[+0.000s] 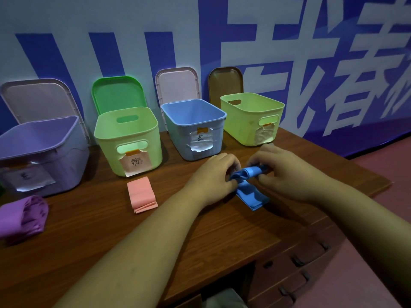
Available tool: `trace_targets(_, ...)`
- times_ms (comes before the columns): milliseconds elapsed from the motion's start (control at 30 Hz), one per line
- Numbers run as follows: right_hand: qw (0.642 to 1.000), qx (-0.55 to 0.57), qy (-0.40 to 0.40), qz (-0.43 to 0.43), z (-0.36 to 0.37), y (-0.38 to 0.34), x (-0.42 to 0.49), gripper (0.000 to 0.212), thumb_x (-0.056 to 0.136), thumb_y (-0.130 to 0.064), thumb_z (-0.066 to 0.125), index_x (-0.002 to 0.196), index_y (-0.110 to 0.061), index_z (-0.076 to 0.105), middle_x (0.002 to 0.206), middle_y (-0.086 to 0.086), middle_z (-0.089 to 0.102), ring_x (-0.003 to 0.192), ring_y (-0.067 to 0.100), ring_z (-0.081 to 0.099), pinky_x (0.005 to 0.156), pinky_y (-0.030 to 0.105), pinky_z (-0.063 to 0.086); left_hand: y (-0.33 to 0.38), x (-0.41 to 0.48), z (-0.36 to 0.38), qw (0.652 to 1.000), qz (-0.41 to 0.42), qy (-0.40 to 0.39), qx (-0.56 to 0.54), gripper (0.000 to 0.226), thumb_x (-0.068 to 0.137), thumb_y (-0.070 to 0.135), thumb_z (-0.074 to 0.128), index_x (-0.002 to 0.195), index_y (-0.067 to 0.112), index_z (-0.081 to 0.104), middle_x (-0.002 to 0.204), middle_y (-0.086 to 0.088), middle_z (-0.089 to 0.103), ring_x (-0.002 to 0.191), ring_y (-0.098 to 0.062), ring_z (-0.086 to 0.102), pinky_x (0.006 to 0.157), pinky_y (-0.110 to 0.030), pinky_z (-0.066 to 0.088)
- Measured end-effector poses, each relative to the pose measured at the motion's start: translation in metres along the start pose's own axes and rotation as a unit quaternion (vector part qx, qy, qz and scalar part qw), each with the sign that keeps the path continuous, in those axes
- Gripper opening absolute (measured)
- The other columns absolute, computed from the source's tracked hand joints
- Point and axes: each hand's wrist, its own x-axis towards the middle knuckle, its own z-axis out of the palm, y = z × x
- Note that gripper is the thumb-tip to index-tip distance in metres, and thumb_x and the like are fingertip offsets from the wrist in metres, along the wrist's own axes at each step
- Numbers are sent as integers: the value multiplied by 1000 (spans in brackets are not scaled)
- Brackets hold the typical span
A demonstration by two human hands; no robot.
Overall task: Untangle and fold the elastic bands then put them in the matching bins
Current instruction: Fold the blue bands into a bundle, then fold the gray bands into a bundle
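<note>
Your left hand (213,175) and right hand (281,170) pinch the half-rolled blue band (250,193) on the bench (89,221) just in front of the blue bin (176,136), so keep the layers flat and edges aligned as you fold.

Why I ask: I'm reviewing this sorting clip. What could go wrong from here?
1. The blue band is held bunched in loops between the left hand and right hand; releasing either grip could let it spring open.
2. The left green bin and right green bin look alike, and the right one's label is crumpled, so the folded pink band might land in the wrong bin.
</note>
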Motion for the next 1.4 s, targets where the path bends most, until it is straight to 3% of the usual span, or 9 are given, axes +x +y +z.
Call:
trace_targets(200,998,-27,-43,22,18,11,-37,37,97,-18,67,121,-46,64,117,-29,46,103,0,56,87,25,50,-6,-4,-1,996,21,-65,-57,30,87,19,80,107,38,70,111,16,58,103,0,60,86,-16,51)
trace_targets(300,998,-29,-49,21,25,14,-48,40,98,-20,65,131,-44,65,123,-30,45,110,0,56,94,31,54,-8,-7,-7,990,-9,-100,-104,31,89,22,78,110,43,72,118,16,59,108,-1,61,95,-23,53)
trace_targets(433,998,-42,-47,15,32,11,-56,43,100,-24,62,139,-44,61,130,-27,45,118,-1,51,100,33,52,0,-9,-11,977,-68,-105,-174,27,97,22,65,115,41,70,121,12,64,106,0,63,89,-20,53)
trace_targets(533,998,-48,-40,7,35,11,-61,45,102,-30,61,144,-43,57,135,-27,44,123,-2,47,103,30,50,3,-7,-6,980,-114,-86,-135,24,97,43,70,120,41,62,108,13,69,94,-2,64,84,-29,54)
trace_targets(633,999,-44,-22,1,39,14,-63,46,101,-33,62,145,-41,54,135,-27,45,124,-1,48,103,32,50,1,-5,0,983,-123,-88,-108,30,94,42,76,120,37,63,101,9,71,81,-2,62,76,-30,52)
trace_targets(733,999,-35,-6,-5,43,15,-64,46,100,-33,62,144,-41,53,135,-27,48,123,1,50,102,33,51,-2,-2,0,972,-156,-59,-168,26,91,35,79,114,36,67,100,8,72,87,-9,68,83,-35,57)
trace_targets(967,997,-64,-41,1,51,13,-44,62,103,-42,58,161,-44,36,166,-27,32,139,0,40,119,37,38,-12,1,-2,962,-224,82,-134,21,98,32,75,116,27,67,102,6,66,89,-8,64,69,-24,45)
trace_targets(1133,995,-75,-58,16,59,6,-18,65,105,-50,53,165,-45,28,173,-28,19,148,7,32,123,42,31,-25,5,-2,945,-254,170,-117,15,100,30,73,112,26,67,99,7,64,87,-7,60,65,-23,41)
trace_targets(1400,996,-65,-58,31,61,-1,-11,66,106,-53,54,165,-47,25,174,-25,15,153,11,28,126,45,28,-31,5,-2,951,-268,143,-63,18,101,32,68,117,24,70,112,7,66,96,-10,60,77,-26,46)
